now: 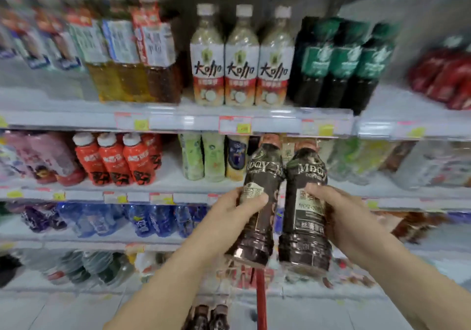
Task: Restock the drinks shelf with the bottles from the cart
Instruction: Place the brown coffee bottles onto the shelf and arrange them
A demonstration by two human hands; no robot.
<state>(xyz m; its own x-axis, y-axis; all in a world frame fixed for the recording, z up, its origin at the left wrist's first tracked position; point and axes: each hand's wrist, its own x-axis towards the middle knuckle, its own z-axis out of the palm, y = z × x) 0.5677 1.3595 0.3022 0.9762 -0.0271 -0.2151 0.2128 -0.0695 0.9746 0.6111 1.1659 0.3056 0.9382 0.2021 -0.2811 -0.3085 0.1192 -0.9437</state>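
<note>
Bottles of dark drink fill both hands, one apiece, held up in front of the drinks shelf (76, 121) at about five o'clock from the middle of the view. The left hand (229, 212) wraps the left bottle (262, 174) around its waist, thumb laid across the pale label and fingers curled behind. The right hand (341, 209) grips the right bottle (305, 248) the same way from the other side. Both bottles are glossy, near-black plastic with ribbed, bulging bases, narrow shoulders and brownish caps, and their printed labels are wrinkled. They lean slightly towards each other and touch, or nearly touch, at the shoulders, with their caps just under the middle price rail.

Down at six o'clock the cart (261, 301) shows as a red bar over thin wire, and two spare bottles (209, 317) of the same dark kind stand in it with their caps up.

At twelve o'clock three tall, clear coconut bottles (240, 56) with white caps and white-and-orange sleeves stand shoulder to shoulder. Beside them, at one o'clock, stand dark bottles with green labels (341, 61). At eleven o'clock are amber tea bottles (132, 79), square-shouldered and paper-wrapped. At nine o'clock stand squat red bottles (114, 158) with white caps, and below them, at eight o'clock, lie blue translucent bottles (153, 220). The shelf boards are pale, smooth metal edged with clear rails that carry red and yellow tags. The edges of the view are badly smeared, so I cannot read the outer rows.
</note>
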